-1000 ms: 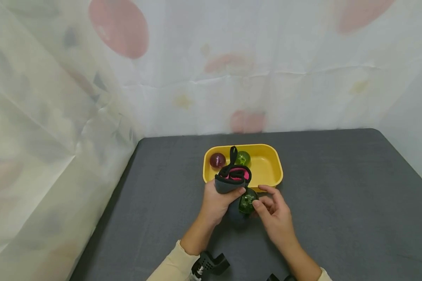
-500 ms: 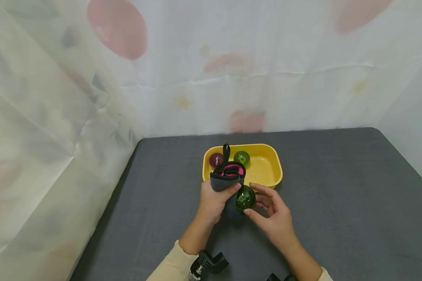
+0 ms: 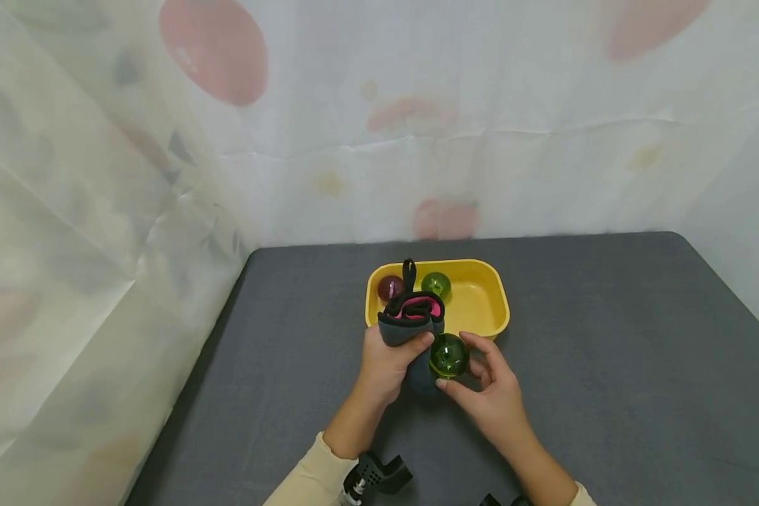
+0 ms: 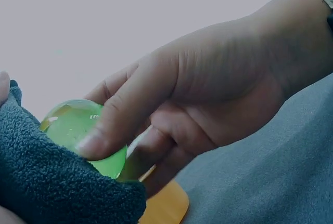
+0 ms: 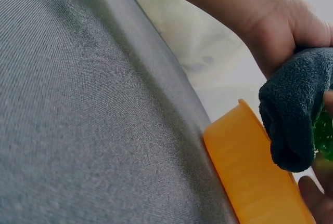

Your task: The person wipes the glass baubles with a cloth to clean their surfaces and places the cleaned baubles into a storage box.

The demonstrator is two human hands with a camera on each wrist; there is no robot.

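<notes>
A dark grey table (image 3: 607,351) is filling most of the space in front of the person, backed by a pale curtain with faded blotches (image 3: 417,105) hanging on two sides. Toward the back of the table a yellow tray (image 3: 481,299) is sitting, near enough for both hands to reach, and it is holding a dark red ball (image 3: 391,287) and a green ball (image 3: 436,284) side by side at its left end; the rest of its floor is showing bare yellow.

Just in front of the tray's near rim, the left hand (image 3: 386,362) is gripping a dark grey fleece cloth (image 3: 407,327) with black and pink trim, fingers curled round it so the folded bulk is standing up above the fist. That hold seems meant to keep a pad of cloth pressed against the second green ball (image 3: 449,355); the left wrist view is showing fleece touching the ball's underside.

The right hand (image 3: 490,393) is pinching that ball between thumb and fingertips (image 4: 99,140), raised off the table, which looks like a way of steadying it against the cloth.
</notes>
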